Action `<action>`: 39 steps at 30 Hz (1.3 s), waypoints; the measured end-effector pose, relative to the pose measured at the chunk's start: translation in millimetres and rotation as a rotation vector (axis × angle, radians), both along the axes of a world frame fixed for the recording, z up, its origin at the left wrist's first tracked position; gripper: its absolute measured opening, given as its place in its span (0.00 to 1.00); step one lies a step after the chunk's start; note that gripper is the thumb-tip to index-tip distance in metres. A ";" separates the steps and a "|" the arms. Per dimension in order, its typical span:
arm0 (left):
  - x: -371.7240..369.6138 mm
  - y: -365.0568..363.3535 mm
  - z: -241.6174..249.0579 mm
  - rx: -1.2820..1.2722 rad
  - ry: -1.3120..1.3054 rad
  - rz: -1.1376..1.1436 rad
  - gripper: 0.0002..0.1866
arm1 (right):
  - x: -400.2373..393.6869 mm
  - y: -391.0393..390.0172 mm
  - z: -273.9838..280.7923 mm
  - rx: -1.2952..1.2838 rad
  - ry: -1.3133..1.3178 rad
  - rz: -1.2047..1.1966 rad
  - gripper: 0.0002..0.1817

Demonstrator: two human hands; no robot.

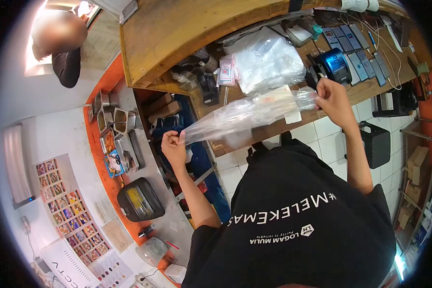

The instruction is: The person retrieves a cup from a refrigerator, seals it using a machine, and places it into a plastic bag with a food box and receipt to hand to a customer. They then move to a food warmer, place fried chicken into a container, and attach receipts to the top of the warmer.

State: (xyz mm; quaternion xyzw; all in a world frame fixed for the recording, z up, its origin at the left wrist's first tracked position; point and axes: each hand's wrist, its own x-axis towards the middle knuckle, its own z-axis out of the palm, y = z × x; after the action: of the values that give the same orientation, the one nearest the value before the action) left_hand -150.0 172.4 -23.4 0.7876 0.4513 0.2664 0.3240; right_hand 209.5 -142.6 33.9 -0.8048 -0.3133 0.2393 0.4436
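A clear plastic bag (230,120) is stretched out between my two hands, above the front edge of the wooden desk. My left hand (174,146) pinches its narrow, gathered end. At the other end, my right hand (333,102) grips the bunched plastic between thumb and fingers. Through and behind the film, a pale paper with an orange patch (275,97) shows on the desk. Just beyond lies a pile of clear plastic bags (269,60), with a pink-and-white packet (227,70) to its left. A black device with a lit blue top (335,66) stands behind my right hand.
Several phones (357,67) and white cables lie at the desk's right. On the left, a metal counter (170,230) carries metal food containers (125,120) and a black square appliance (140,199). A black case (374,145) stands on the tiled floor. Another person (66,67) is at upper left.
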 end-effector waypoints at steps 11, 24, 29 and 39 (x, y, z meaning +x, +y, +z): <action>126.5 -106.0 -47.6 0.001 -0.133 -0.219 0.11 | -67.8 42.8 -66.9 0.046 0.357 -0.046 0.23; 81.6 -78.0 -18.2 0.263 0.302 -0.275 0.51 | -19.4 25.9 -65.8 0.028 -0.016 0.008 0.14; 138.9 -96.3 -10.4 -0.181 0.036 -0.450 0.44 | -22.4 71.0 -55.9 -0.085 -0.095 0.151 0.16; 80.3 -92.8 70.7 -0.685 -0.229 -0.382 0.25 | -107.9 176.5 -159.8 -0.163 0.096 0.954 0.13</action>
State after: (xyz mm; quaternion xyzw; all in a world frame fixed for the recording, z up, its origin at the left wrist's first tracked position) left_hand -69.6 79.6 47.2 0.6692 0.3204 0.1217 0.6593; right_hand 101.6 33.9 -125.9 -0.5918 -0.6067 0.4764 0.2339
